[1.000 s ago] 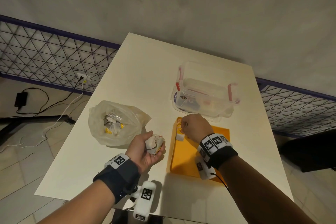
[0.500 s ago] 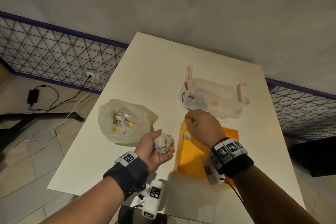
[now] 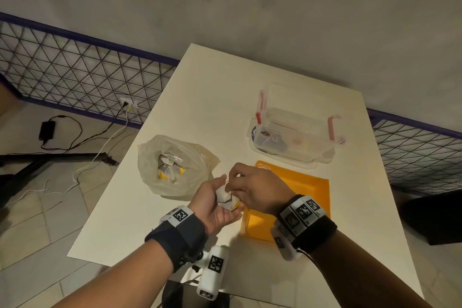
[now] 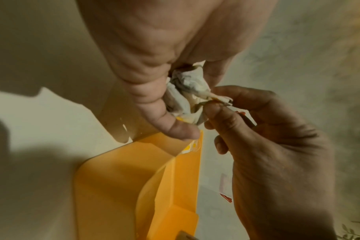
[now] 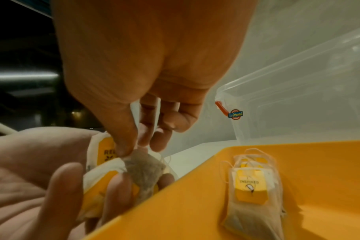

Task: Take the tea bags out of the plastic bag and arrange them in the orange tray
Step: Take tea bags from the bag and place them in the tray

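Observation:
My left hand (image 3: 217, 204) lies palm up just left of the orange tray (image 3: 310, 190) and cups a small bunch of tea bags (image 3: 226, 197). My right hand (image 3: 252, 189) reaches over from the tray and pinches one bag of that bunch between thumb and forefinger (image 5: 125, 146). The bunch (image 4: 191, 95) is white with yellow tags (image 5: 107, 149). A tea bag (image 5: 253, 183) with a yellow tag lies flat in the tray (image 5: 195, 203). The clear plastic bag (image 3: 175, 165) lies open at the left with more tea bags inside.
A clear lidded storage box (image 3: 297, 127) with red clips stands behind the tray. The white table (image 3: 220, 87) ends just before my wrists. Beyond its left edge are a wire fence, a wall socket and cables on the floor.
My right hand has left the far left corner of the tray, come back to my left hand and taken hold of a tea bag there. The left hand has kept its bunch.

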`<state>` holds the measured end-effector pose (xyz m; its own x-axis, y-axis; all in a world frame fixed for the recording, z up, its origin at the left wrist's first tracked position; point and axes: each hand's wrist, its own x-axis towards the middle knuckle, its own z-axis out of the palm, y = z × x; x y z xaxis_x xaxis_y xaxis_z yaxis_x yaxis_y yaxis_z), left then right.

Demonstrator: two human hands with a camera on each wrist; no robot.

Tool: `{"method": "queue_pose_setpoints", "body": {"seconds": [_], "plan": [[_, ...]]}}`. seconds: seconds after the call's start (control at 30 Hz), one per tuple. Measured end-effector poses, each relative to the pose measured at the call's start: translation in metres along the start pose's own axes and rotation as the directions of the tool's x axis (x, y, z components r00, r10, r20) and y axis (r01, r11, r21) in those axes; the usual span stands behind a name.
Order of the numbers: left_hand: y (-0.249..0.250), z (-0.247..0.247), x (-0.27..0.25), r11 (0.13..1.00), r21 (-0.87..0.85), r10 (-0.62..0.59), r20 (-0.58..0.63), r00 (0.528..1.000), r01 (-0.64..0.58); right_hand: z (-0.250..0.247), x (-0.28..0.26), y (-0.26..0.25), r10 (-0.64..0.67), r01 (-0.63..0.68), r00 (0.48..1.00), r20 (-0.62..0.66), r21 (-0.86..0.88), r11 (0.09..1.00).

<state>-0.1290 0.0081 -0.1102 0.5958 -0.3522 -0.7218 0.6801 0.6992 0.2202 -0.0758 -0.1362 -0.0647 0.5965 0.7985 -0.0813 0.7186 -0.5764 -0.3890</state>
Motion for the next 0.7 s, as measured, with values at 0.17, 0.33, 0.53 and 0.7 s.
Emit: {"method": "queue_pose_setpoints", "body": {"seconds": [0.17, 0.33, 0.53, 0.7], "plan": [[0.002, -0.008, 0.004, 1.0, -0.017, 0.001, 0.08, 0.997, 0.0, -0.01, 0.003, -0.006, 0.029, -0.025, 0.999, -0.043, 0.097, 0.995], [0.005, -0.011, 0.007, 0.999, -0.015, -0.043, 0.094, 0.995, 0.044, -0.044, 0.005, -0.002, 0.156, -0.122, 0.954, -0.256, 0.142, 0.982], [0.004, -0.017, 0.012, 0.996, -0.038, -0.078, 0.093, 0.993, 0.082, -0.066, -0.003, 0.03, 0.536, -0.532, 0.816, -0.217, 0.085, 0.843], [0.005, -0.016, 0.011, 0.997, -0.029, -0.064, 0.081, 0.995, 0.067, -0.058, -0.02, 0.044, 0.632, -0.602, 0.774, -0.047, 0.259, 0.756]]}}
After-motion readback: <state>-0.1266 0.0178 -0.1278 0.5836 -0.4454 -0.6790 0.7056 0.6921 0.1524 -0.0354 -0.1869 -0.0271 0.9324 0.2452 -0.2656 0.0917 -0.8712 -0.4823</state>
